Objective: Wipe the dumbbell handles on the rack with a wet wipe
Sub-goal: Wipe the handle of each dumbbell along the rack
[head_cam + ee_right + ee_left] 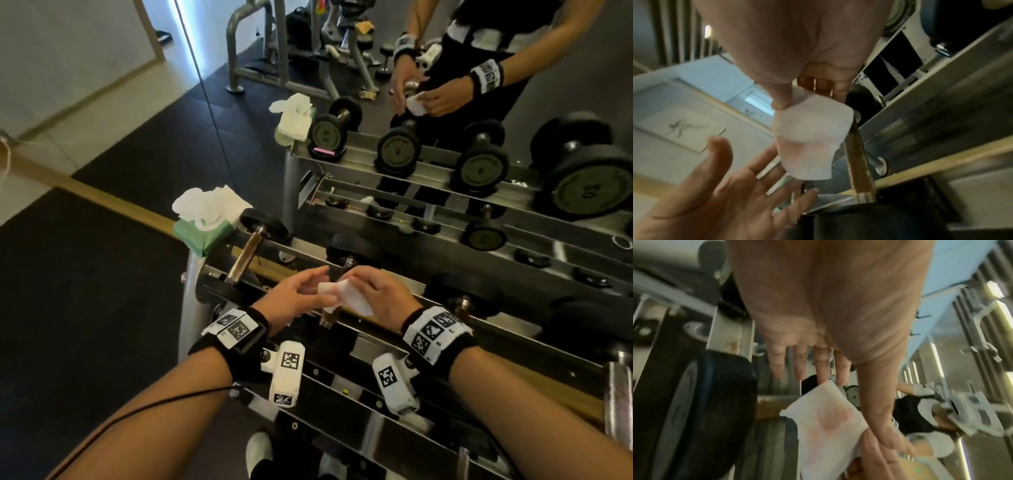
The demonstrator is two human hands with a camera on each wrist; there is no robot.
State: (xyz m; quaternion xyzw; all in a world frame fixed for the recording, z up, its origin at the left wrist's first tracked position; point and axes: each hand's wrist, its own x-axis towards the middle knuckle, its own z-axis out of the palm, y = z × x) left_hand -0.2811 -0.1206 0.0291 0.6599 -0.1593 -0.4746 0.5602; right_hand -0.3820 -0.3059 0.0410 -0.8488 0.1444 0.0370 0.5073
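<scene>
My right hand [380,291] pinches a folded white wet wipe [346,294] between thumb and fingers, just above the brownish handle [329,317] of the second dumbbell on the rack's [383,346] top tier. My left hand [298,294] is spread open beside it, its thumb touching the wipe's near edge. In the left wrist view the wipe [828,418] shows a reddish-brown stain and hangs over the handle [772,405]. The right wrist view shows the right thumb [783,97] on the wipe [809,138], next to the handle [859,165], with the open left palm [725,194] below.
A green wipe pack [205,222] with wipes pulled up sits on the rack's left end, beside the first dumbbell [245,257]. Another dumbbell [462,301] lies to the right. A mirror [445,102] behind the rack reflects the dumbbells and the person. Lower tiers run below my wrists.
</scene>
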